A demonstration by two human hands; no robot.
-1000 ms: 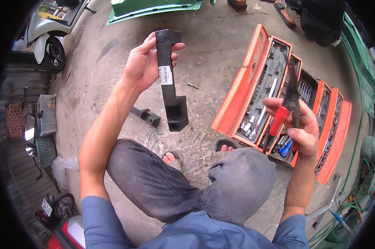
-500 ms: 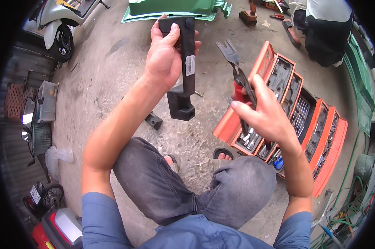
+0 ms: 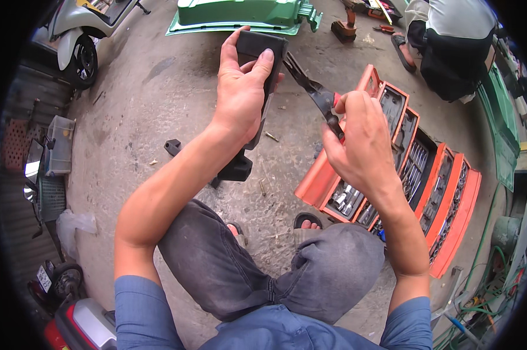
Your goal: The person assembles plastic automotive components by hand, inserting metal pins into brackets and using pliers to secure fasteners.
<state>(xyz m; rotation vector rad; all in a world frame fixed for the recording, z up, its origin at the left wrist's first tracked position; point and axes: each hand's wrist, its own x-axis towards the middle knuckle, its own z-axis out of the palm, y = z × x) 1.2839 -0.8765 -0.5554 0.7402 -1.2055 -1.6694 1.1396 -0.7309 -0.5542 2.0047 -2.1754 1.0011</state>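
Raised in front of me, my left hand [image 3: 240, 99] is closed around a long black angled bracket [image 3: 262, 42], thumb on its upper end. The bracket's blocky lower end [image 3: 237, 168] shows below my wrist; the middle is partly hidden by the hand. My right hand [image 3: 363, 140] grips forked-tip pliers [image 3: 317, 96] with red on the handles, most of which the fingers cover. Their prongs point up and left at the bracket's right edge; whether they touch it I cannot tell.
An orange cantilever toolbox [image 3: 386, 146] with sockets and wrenches stands open at right. A small black piece [image 3: 172, 147] and loose bolts [image 3: 271, 136] lie on the concrete. Farther off are a green panel [image 3: 234, 17], a cordless drill [image 3: 344, 29], a scooter [image 3: 79, 49] and a crouching person [image 3: 456, 52].
The pliers have swung from upright to slanting left, their prongs now close to the bracket. My left hand has shifted slightly right and down, turning the bracket so its labelled face no longer shows.
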